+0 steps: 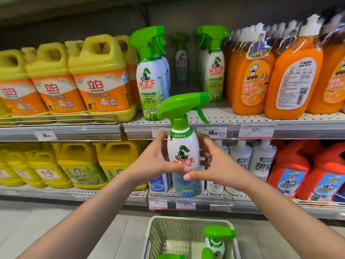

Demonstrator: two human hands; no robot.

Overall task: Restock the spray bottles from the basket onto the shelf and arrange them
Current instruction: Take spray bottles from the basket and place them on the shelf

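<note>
Both hands clasped one white plastic spray bottle with a green trigger head (183, 146) upright at centre frame: the left hand (156, 157) and right hand (211, 161) curled round its sides. Behind it, matching green-topped bottles (151, 75) stood on the perforated white shelf (224, 116). The pale slatted basket (162, 238) at bottom centre held more.

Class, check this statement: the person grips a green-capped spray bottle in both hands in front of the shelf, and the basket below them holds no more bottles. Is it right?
Not quite. In the head view, the left hand and right hand do grip the spray bottle before the shelf, but the basket still holds green-capped bottles.
</note>
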